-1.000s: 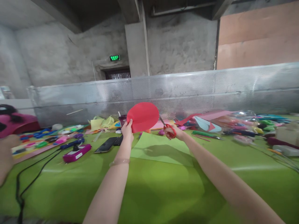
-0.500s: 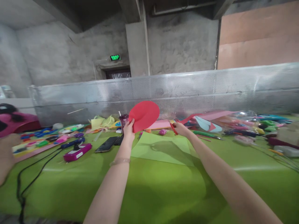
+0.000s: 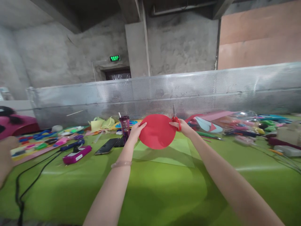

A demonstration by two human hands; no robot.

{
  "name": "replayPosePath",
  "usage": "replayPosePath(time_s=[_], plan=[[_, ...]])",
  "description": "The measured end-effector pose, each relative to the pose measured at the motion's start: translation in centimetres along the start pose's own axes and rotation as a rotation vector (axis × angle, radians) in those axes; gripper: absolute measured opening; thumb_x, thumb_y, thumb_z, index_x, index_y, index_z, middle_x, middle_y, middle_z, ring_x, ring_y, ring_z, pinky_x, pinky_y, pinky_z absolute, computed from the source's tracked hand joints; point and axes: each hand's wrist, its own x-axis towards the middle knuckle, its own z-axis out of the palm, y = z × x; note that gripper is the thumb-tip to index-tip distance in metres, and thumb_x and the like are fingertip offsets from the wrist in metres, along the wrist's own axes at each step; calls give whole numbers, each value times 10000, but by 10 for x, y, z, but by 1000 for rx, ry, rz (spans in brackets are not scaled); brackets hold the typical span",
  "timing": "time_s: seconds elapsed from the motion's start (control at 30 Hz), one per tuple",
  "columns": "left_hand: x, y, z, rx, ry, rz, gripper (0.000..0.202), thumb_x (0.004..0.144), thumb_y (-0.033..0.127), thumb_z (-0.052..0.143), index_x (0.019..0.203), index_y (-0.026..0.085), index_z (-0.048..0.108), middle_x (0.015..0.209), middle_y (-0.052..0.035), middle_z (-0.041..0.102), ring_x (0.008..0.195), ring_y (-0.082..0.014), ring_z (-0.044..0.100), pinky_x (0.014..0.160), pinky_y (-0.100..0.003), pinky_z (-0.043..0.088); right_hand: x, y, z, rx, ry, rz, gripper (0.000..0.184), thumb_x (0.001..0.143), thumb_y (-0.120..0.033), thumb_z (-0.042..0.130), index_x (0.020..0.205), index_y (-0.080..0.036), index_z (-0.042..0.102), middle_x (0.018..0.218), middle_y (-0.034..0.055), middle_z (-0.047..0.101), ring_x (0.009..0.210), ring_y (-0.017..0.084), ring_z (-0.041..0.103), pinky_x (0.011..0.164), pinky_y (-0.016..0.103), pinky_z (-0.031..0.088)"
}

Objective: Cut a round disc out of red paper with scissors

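A round sheet of red paper (image 3: 157,131) is held up over the table between my two hands. My left hand (image 3: 136,130) pinches its left edge, thumb on the near face. At the upper right edge, my right hand (image 3: 182,126) pinches the paper too. That same hand carries red-handled scissors (image 3: 175,119), their blades pointing upward beyond the paper. Under the red circle, a light green sheet (image 3: 174,153) lies flat on the table. The fingers behind the paper are hidden.
Left of my left arm are a phone (image 3: 107,146), a dark lidded cup (image 3: 124,125) with a straw, and a purple power strip (image 3: 77,154) with black cords. Pale blue paper (image 3: 208,124) and craft supplies lie at the right. A metal mesh barrier (image 3: 188,91) runs along the back.
The red circle has swung down and right, now facing me. My right hand has taken its right edge, and the scissors have turned to point upward.
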Motion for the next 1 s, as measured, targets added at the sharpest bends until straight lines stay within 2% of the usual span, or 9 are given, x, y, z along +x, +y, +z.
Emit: replayPosePath(time_s=[0.1, 0.2, 0.27, 0.33, 0.47, 0.53, 0.67, 0.8, 1.0], plan=[[2, -1, 0, -41, 42, -1, 353, 622, 418, 701, 860, 161, 664, 911, -106, 674, 803, -221, 626, 699, -322, 496, 1, 3, -1, -5, 4, -26, 263, 621, -367, 681, 724, -170, 541, 667, 2, 569, 560, 115, 517, 490, 221, 394], [6, -3, -2, -92, 75, -16, 354, 643, 448, 675, 850, 163, 645, 854, -88, 674, 662, -162, 617, 557, -249, 469, 5, 6, -3, 40, 89, -42, 270, 641, -382, 663, 768, -183, 532, 674, -5, 561, 545, 116, 515, 476, 227, 401], [7, -4, -3, -76, 63, -69, 381, 638, 472, 671, 856, 162, 632, 752, -69, 664, 521, -126, 572, 446, -218, 402, 9, 7, -5, 79, 151, -92, 261, 643, -374, 660, 768, -186, 530, 695, 0, 570, 587, 126, 534, 515, 232, 423], [7, -5, -3, -32, 17, -120, 407, 626, 479, 679, 864, 154, 625, 675, -57, 643, 454, -115, 537, 397, -207, 343, 11, 8, -6, 99, 196, -143, 247, 641, -369, 657, 743, -187, 525, 704, 8, 578, 639, 139, 549, 557, 233, 436], [4, -6, -1, 48, -91, -138, 417, 581, 403, 735, 891, 143, 634, 772, -96, 656, 530, -132, 569, 427, -209, 355, 14, 10, -7, 85, 238, -148, 272, 631, -401, 648, 740, -187, 521, 716, 27, 592, 694, 168, 570, 579, 244, 449], [3, -7, 0, 88, -109, -128, 420, 568, 387, 743, 889, 136, 641, 818, -111, 660, 554, -135, 570, 441, -210, 370, 14, 10, -7, 70, 234, -140, 308, 623, -420, 651, 776, -183, 525, 753, 41, 605, 710, 180, 577, 587, 254, 459], [5, -11, 0, 129, -81, -102, 394, 565, 396, 729, 838, 124, 651, 771, -97, 657, 535, -129, 557, 416, -196, 365, 13, 11, -6, 36, 247, -102, 328, 624, -430, 657, 799, -191, 516, 743, 36, 606, 679, 179, 580, 565, 267, 465], [8, -14, 0, 99, -26, -56, 367, 557, 388, 730, 797, 121, 654, 674, -74, 640, 463, -111, 524, 377, -192, 351, 14, 12, -6, 58, 290, -105, 270, 640, -407, 654, 739, -192, 523, 686, 11, 586, 654, 154, 569, 586, 255, 463], [10, -15, -3, 70, -3, -18, 415, 585, 399, 709, 880, 114, 650, 656, -66, 633, 457, -120, 527, 360, -198, 329, 22, 18, -8, 146, 288, -66, 257, 659, -419, 646, 724, -187, 556, 737, 39, 609, 653, 145, 573, 583, 235, 477]])
